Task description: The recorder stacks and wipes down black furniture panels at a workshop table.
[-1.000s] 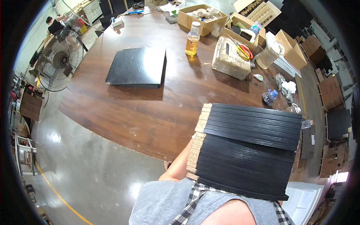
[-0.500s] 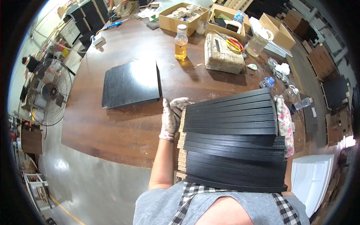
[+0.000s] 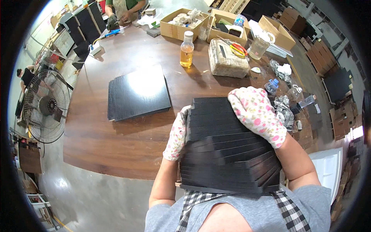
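Observation:
A thick stack of black wood-grain boards [image 3: 220, 141] stands against my checkered apron, its long edges fanned in uneven steps. My left hand [image 3: 177, 135], in a white floral glove, grips the stack's left side, with some fingers hidden behind it. Over the far right corner curls my right hand [image 3: 257, 114] in a matching glove, its fingers bent down onto the boards. A lower pile of black boards [image 3: 137, 94] lies flat on the brown table [image 3: 96, 143], beyond my left hand.
Farther back stand a bottle of amber liquid [image 3: 186, 52], a wrapped block [image 3: 228, 62] with scissors [image 3: 239, 50] on it, and open cartons [image 3: 176, 31]. Plastic bottles [image 3: 307, 101] and crumpled wrap crowd the right edge. A large fan [image 3: 48, 106] stands left; another person [image 3: 123, 11] works at the far end.
My right hand has come from the stack's right side up over its far right corner. The held boards have shifted left and fanned differently. My left hand now presses closer against their side.

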The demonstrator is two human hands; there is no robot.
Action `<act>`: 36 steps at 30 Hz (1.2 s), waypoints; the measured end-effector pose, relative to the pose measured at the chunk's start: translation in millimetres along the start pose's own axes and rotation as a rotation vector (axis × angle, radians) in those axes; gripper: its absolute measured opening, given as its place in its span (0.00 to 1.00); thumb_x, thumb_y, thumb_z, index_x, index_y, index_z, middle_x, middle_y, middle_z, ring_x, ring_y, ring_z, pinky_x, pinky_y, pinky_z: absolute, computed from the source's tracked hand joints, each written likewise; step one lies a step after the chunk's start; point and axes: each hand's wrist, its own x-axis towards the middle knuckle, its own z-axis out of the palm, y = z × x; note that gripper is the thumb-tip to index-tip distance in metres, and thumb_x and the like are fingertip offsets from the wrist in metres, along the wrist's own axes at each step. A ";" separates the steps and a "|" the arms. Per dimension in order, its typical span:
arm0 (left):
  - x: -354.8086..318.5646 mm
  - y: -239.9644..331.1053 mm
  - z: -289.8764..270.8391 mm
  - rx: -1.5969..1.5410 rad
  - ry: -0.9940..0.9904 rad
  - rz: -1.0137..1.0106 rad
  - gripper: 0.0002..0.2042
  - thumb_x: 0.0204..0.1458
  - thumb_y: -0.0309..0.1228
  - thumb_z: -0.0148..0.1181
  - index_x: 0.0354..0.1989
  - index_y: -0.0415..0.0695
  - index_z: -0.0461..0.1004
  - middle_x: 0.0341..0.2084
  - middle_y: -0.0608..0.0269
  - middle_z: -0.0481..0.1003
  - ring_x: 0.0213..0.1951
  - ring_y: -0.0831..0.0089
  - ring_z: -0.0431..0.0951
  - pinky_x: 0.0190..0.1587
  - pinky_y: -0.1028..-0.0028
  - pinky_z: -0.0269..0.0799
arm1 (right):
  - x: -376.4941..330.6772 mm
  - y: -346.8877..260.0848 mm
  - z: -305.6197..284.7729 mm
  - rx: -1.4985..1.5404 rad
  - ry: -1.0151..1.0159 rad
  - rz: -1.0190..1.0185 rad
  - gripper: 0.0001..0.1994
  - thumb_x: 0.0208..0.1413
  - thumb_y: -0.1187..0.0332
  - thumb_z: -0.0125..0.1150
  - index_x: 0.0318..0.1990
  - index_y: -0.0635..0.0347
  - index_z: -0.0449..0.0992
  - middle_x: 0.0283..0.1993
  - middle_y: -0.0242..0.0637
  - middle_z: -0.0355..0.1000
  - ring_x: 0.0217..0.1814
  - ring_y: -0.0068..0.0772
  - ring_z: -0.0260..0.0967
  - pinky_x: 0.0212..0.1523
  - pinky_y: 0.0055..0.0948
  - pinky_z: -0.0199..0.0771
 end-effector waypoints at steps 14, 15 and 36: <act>4.9 12.6 -9.7 -0.444 0.104 -0.398 0.27 0.67 0.50 0.34 0.56 0.38 0.68 0.47 0.56 0.75 0.45 0.72 0.76 0.48 0.71 0.74 | -53.5 40.8 -34.3 0.527 0.349 0.230 0.14 0.62 0.64 0.54 0.49 0.63 0.75 0.47 0.45 0.75 0.52 0.40 0.72 0.56 0.34 0.71; 5.9 8.5 -10.1 -0.419 0.084 -0.383 0.27 0.67 0.50 0.34 0.56 0.38 0.68 0.47 0.56 0.75 0.45 0.72 0.76 0.48 0.71 0.74 | -74.4 50.1 -29.7 0.696 0.388 0.369 0.13 0.64 0.67 0.50 0.50 0.64 0.75 0.50 0.41 0.74 0.54 0.36 0.72 0.58 0.31 0.69; 5.7 16.4 -34.4 -0.291 0.092 -0.293 0.27 0.67 0.50 0.34 0.56 0.37 0.68 0.48 0.56 0.74 0.46 0.72 0.76 0.49 0.71 0.73 | -126.1 -40.3 44.5 2.138 1.202 0.389 0.28 0.70 0.55 0.29 0.70 0.64 0.49 0.73 0.45 0.49 0.75 0.40 0.45 0.73 0.37 0.41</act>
